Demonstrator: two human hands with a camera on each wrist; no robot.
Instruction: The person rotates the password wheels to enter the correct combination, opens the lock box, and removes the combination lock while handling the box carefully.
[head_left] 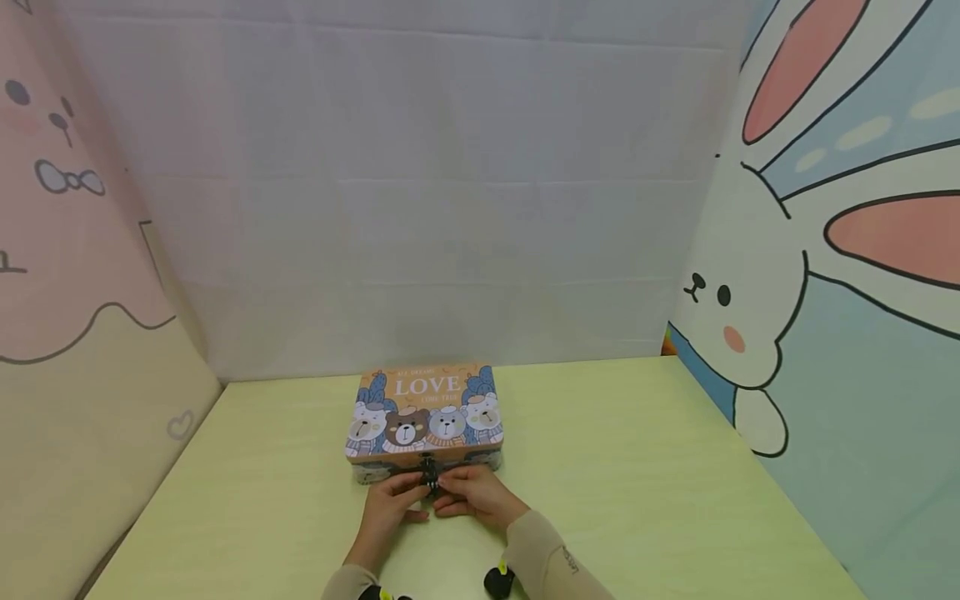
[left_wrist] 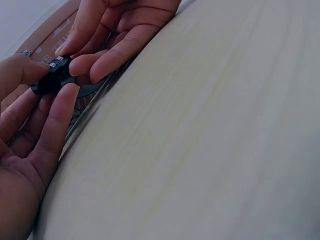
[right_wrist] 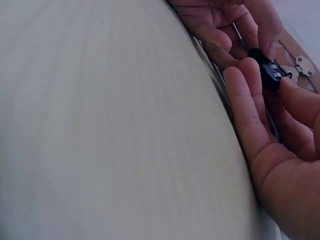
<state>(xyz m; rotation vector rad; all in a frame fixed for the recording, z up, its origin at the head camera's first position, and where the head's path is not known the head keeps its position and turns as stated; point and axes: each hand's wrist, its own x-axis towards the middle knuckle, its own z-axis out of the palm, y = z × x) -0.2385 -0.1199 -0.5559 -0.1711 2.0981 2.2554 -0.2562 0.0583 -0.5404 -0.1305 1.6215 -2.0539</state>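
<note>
A small black combination padlock (right_wrist: 267, 70) with number dials hangs at the metal clasp (right_wrist: 301, 66) of a decorated box (head_left: 424, 412). The lid carries the word LOVE and several cartoon bears, and it is down. My left hand (head_left: 389, 503) pinches the padlock from the left with thumb and fingers. From the other side my right hand (head_left: 480, 493) pinches it too, its thumb by the dials. In the left wrist view both hands' fingertips meet around the padlock (left_wrist: 52, 75). The digits are too small to read.
The box stands on a pale yellow-green table (head_left: 637, 467), near its back edge. Behind hangs a white cloth (head_left: 450, 183). Cartoon-printed panels flank both sides, with a rabbit (head_left: 742, 308) on the right one.
</note>
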